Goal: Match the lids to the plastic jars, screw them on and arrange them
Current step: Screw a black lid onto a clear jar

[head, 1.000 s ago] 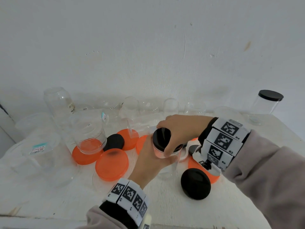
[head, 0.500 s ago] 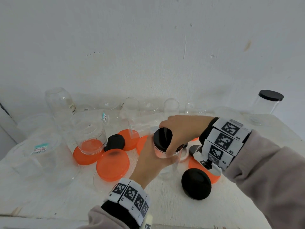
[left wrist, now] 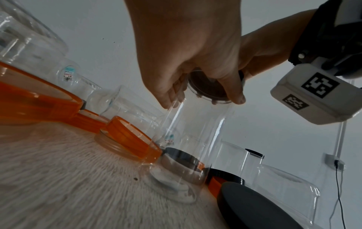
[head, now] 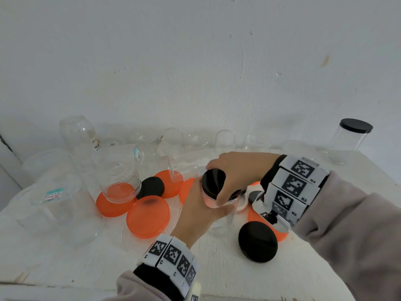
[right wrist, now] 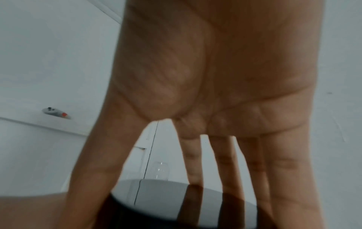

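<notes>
An upright clear plastic jar [head: 224, 222] stands on the white table [head: 65, 257], near the middle. My left hand [head: 199, 211] wraps round its upper body from the left. A black lid [head: 212, 181] sits tilted on the jar's mouth. From above, my right hand [head: 230, 177] grips this lid, thumb on the near rim and fingers over the far rim. The left wrist view shows the jar [left wrist: 195, 131] from below with the lid [left wrist: 207, 88] pinched at its top. In the right wrist view my fingers [right wrist: 225, 162] reach down onto the glossy lid [right wrist: 166, 199].
Orange lids [head: 147, 216] and black lids [head: 257, 241] lie loose around the jar. A clear jar [head: 118, 177] stands on an orange lid to the left. Several uncapped jars line the wall. A jar capped in black [head: 353, 135] stands far right.
Both hands stay on the same jar and lid. The right hand's fingers have shifted slightly round the lid's rim.
</notes>
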`<state>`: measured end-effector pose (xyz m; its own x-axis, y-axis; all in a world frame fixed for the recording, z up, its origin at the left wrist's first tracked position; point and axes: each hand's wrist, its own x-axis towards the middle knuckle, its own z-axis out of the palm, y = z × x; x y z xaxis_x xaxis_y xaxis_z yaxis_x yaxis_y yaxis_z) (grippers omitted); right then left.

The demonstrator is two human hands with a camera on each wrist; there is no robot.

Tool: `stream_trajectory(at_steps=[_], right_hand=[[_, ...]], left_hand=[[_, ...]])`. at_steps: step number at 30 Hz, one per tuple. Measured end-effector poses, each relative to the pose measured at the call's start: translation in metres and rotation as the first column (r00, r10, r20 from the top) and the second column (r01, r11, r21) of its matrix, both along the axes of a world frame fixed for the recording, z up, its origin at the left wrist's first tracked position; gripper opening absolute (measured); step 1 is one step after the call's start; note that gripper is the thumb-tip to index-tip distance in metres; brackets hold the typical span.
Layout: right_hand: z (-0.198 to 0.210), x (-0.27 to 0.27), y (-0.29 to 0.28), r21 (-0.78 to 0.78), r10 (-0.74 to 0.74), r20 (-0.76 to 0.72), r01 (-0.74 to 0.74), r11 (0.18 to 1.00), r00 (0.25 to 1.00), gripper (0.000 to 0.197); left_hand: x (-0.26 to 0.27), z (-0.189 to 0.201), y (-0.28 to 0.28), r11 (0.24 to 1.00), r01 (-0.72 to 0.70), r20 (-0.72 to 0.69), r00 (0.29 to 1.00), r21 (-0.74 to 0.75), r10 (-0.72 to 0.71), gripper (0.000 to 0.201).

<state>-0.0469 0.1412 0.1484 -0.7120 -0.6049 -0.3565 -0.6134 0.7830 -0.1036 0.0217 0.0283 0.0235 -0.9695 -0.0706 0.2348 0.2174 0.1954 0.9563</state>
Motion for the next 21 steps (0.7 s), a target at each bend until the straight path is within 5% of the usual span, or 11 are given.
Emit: stream_trajectory(at_steps=[4,7,13,21], right_hand=[[-0.009,0.001,-0.004,-0.036,-0.010,-0.142,0.005,0.999,0.990,0.061],[-0.016,0.003,-0.007,-0.036,-0.063,-0.203,0.056,0.998,0.977,0.069],[0.001,0.001,-0.002,0.090,-0.007,0.047,0.003,0.996,0.999,0.086],[-0.007,0.000,-0.005,-0.004,-0.021,-0.107,0.020,1.000,0.994,0.065]], left_hand=[[-0.001,-0.001,0.000,1.000,-0.006,0.008,1.000,-0.004,0.007,0.070],[-0.001,-0.003,-0.001,1.000,-0.017,0.033,0.999,0.003,0.017,0.074],[-0.001,-0.001,0.000,1.000,-0.016,0.011,1.000,-0.015,0.017,0.070],[0.000,-0.002,-0.001,0.999,-0.021,0.026,0.999,-0.032,0.022,0.070]])
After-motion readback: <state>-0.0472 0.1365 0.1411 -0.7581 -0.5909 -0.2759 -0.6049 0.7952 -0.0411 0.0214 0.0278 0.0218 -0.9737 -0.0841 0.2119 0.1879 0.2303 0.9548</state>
